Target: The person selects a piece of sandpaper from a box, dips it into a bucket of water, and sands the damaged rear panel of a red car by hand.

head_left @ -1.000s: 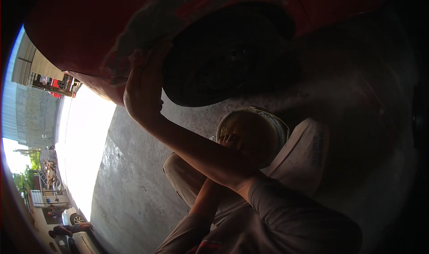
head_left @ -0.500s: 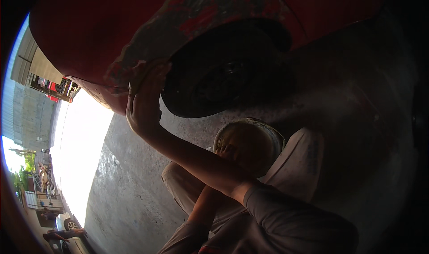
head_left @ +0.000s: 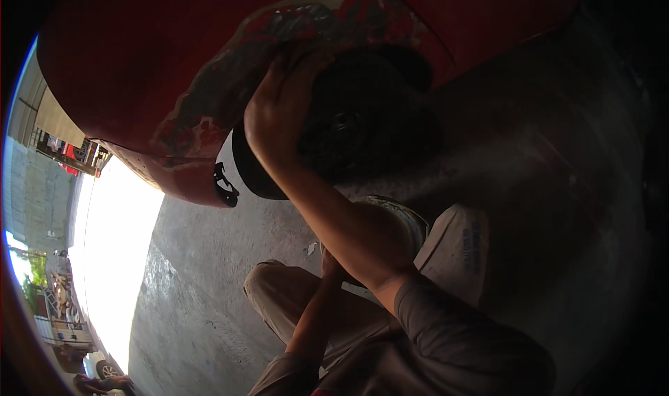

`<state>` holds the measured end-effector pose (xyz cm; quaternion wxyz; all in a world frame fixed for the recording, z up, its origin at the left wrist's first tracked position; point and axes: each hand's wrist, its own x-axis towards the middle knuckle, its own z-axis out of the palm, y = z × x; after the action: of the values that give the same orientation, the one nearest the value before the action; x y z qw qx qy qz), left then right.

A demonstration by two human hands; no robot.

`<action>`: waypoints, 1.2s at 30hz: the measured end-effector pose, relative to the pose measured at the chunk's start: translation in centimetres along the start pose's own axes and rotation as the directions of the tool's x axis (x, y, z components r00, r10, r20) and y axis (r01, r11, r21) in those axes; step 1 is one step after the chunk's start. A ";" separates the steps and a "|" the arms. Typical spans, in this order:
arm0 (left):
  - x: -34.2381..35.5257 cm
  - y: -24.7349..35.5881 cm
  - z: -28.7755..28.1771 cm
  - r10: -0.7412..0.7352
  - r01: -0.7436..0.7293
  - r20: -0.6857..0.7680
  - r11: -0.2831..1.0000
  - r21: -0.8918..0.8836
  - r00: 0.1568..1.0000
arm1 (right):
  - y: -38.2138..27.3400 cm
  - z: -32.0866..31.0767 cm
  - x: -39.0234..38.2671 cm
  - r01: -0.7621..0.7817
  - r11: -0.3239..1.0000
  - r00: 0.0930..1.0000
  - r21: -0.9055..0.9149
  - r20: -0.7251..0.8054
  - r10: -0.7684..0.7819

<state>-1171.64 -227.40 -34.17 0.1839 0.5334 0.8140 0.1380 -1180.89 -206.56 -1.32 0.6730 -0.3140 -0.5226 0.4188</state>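
Note:
My right hand (head_left: 277, 107) presses along the patchy grey filler (head_left: 320, 23) on a red car's wheel arch (head_left: 146, 61). Its fingers are bent close together in shadow; whatever lies under them I cannot make out. Behind it is the dark wheel (head_left: 348, 128). Below, a round bucket (head_left: 401, 222) with a pale, crusted rim sits between my bent legs (head_left: 449, 257). My left hand (head_left: 331, 264) is at the bucket, mostly hidden behind my right forearm, so its fingers do not show.
The concrete floor (head_left: 188, 284) runs toward a bright sunlit strip on the left. Along the far left are a wall (head_left: 35, 194), assorted clutter, a parked car (head_left: 97, 365) and a person (head_left: 94, 383) near it. The car's loose-looking lower bumper edge (head_left: 223, 194) hangs beside the wheel.
My right hand has moved up and rightward along the arch from its lower left part. The bucket and legs appear lower in view, and my left hand has become more hidden.

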 end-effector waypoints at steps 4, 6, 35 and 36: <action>-0.2 -0.8 1.0 -0.058 0.050 -0.041 0.984 -0.171 0.997 | 1.3 -2.3 4.6 -0.144 0.925 0.987 0.352 -0.011 0.158; -0.1 -1.1 1.6 0.050 -0.048 -0.050 0.998 0.049 0.997 | 0.6 -1.6 2.9 -0.085 0.978 0.996 0.188 0.021 0.083; 0.5 -1.1 1.9 0.044 -0.054 0.061 0.985 0.161 0.997 | 6.2 -6.8 11.6 -0.324 0.940 0.946 -0.103 -0.058 0.320; 0.5 -1.1 1.9 0.029 -0.042 0.082 0.985 0.165 0.996 | 6.7 -7.4 12.1 -0.350 0.928 0.937 -0.127 -0.038 0.348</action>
<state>-1171.85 -227.33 -36.36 0.1681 0.5664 0.8051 0.0515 -1174.05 -192.61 -3.66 0.5696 -0.4487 -0.4799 0.4940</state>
